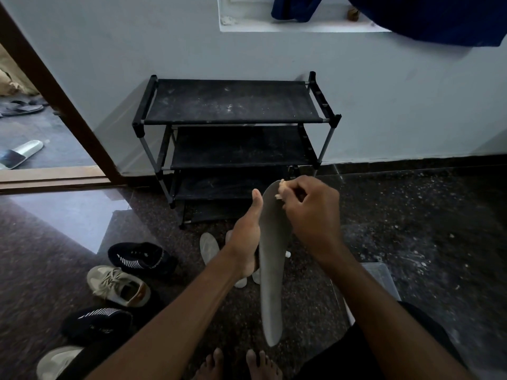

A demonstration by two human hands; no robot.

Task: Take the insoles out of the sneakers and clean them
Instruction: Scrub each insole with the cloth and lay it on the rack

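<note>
One insole (pixel 270 270) is mid-wipe: left hand (pixel 244 242) grips its edge, right hand (pixel 310 212) pinches a wad (pixel 281 192) at the top; next likely needs a firm downward stroke

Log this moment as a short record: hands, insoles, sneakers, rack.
left hand: holds the grey insole around mid-length
right hand: pinches a pale wad against the insole's far end
sneakers: beige sneaker lies between near black sneaker and far black sneaker
floor: pale insole beyond the hands
shoe rack: black, against the wall
</note>
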